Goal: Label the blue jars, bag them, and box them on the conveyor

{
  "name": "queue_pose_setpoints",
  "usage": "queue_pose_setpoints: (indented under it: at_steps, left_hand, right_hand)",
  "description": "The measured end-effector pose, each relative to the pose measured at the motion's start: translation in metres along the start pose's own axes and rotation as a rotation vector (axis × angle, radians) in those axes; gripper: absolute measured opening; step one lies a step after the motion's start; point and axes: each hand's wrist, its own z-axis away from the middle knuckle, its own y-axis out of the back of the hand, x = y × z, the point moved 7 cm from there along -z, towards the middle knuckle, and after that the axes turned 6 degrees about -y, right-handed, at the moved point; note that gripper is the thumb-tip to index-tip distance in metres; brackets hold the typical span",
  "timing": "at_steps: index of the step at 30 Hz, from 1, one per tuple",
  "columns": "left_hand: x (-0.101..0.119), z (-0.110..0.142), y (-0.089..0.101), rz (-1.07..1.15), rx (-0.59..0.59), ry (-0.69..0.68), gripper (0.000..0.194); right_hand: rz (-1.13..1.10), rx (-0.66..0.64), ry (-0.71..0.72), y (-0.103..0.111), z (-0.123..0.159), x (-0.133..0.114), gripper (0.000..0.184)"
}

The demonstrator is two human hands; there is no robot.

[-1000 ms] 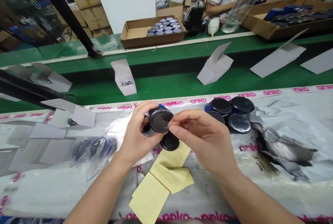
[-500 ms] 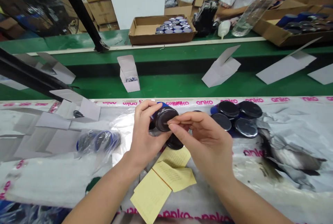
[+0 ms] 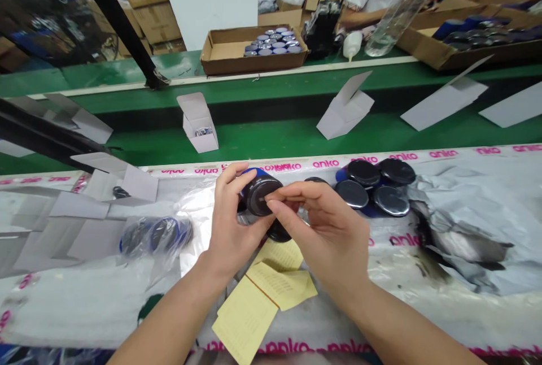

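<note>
Four black-lidded blue cylinders (image 3: 383, 198) stood right of a like blue cylinder with a round black lid (image 3: 256, 201), gripped in the left hand (image 3: 232, 226) above yellow printed paper (image 3: 248, 320). The right hand (image 3: 332, 226), thumb and forefinger pinched together, partly hid the lid; whether they held anything was hard to tell. A second earlier they were nearer its rim.

We cannot read the print on the yellow sheets (image 3: 248, 317); it is too small. We lose one side of the blue canister (image 3: 263, 173) behind the left hand (image 3: 232, 229), and the right hand (image 3: 328, 226) covers part of its black lid (image 3: 258, 194). The right edge cuts off a white box (image 3: 517, 105).
</note>
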Motion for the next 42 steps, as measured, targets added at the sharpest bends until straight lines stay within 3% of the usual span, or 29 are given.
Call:
queue_pose_setpoints:
  at_steps: [10,16,25,37,42]
  left_hand:
    - [-0.001,0.001,0.000,0.054,-0.011,0.002,0.056]
    - [-0.001,0.002,-0.001,0.083,-0.001,-0.010,0.057]
    - [0.000,0.001,-0.002,0.100,-0.005,-0.015,0.056]
    - [-0.001,0.001,-0.004,0.168,-0.011,0.021,0.063]
    - [0.001,0.003,-0.006,0.280,-0.069,0.021,0.061]
  right_hand:
    - [0.049,-0.045,0.103,-0.001,0.003,-0.003,0.017]
    - [-0.058,-0.032,0.073,0.001,0.005,0.000,0.019]
    - [-0.031,-0.067,0.094,-0.002,0.004,0.000,0.022]
    - [0.207,-0.013,0.288,-0.002,0.007,-0.015,0.021]
    - [0.266,-0.011,0.341,0.000,0.008,-0.019,0.022]
